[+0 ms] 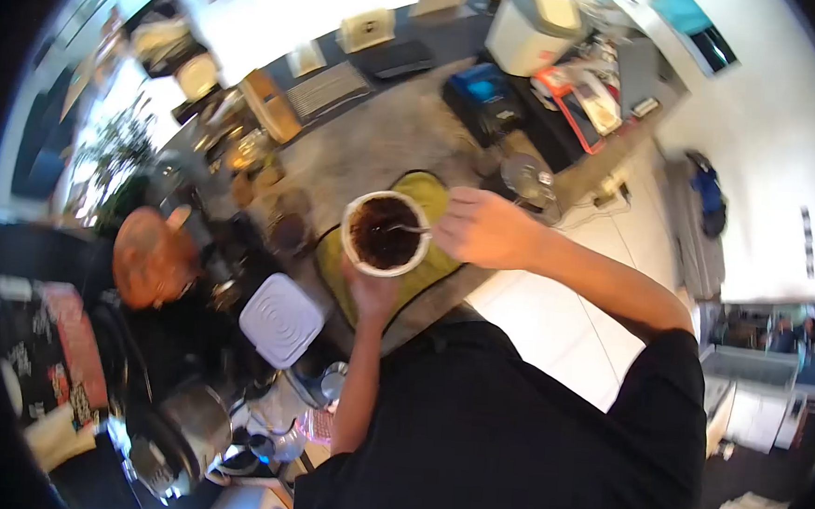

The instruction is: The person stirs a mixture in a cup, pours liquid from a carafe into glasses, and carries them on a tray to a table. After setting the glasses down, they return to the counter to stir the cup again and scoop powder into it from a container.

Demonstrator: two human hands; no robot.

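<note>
A white round tub (385,234) with dark brown contents sits in my left hand (369,288), whose fingers wrap round its lower side. Closed round the handle of a thin metal spoon (409,228), my right hand (474,227) is at the tub's right edge. The spoon's lower end is in the dark contents. Beneath the tub lies a green cloth (421,192) with a dark border, on the grey-brown counter (368,135).
Left of the cloth stands a glass (289,233); a square white lid (281,320) is nearer my left forearm. A payment terminal (484,101) and a clear cup (526,180) stand to the right. An orange-brown round object (153,258) is at the far left.
</note>
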